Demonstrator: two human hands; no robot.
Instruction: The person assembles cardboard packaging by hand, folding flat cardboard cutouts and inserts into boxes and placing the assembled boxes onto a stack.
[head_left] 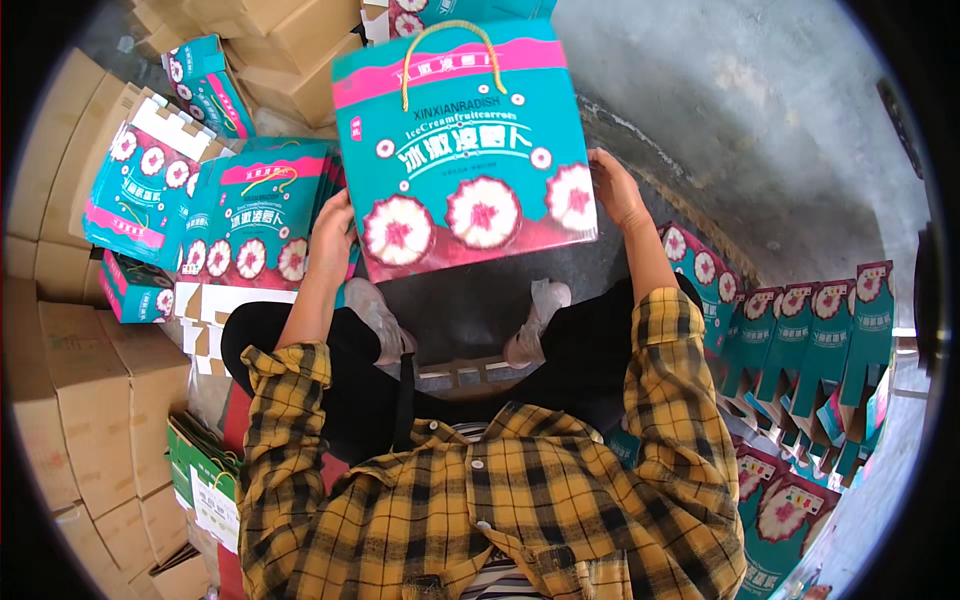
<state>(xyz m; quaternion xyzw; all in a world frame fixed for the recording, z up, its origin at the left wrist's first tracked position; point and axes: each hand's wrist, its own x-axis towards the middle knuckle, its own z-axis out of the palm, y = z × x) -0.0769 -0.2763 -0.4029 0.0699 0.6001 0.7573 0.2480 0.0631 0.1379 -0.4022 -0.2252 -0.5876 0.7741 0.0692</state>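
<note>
The person's left hand (335,232) and right hand (618,190) had their fingers clamped on opposite side edges of a teal-and-pink carton (465,150), some fingertips hidden, and held it up beyond the knees, its glossy board flat-faced beneath a looped gold cord handle (450,26). The step in hand seemed to be squaring and steadying it, and the next move probably called for even pressure that would not crease the thin board. Farther out lay slim matching cartons (255,215), matte brown boxes (90,400) and mottled grey concrete (720,80).
</note>
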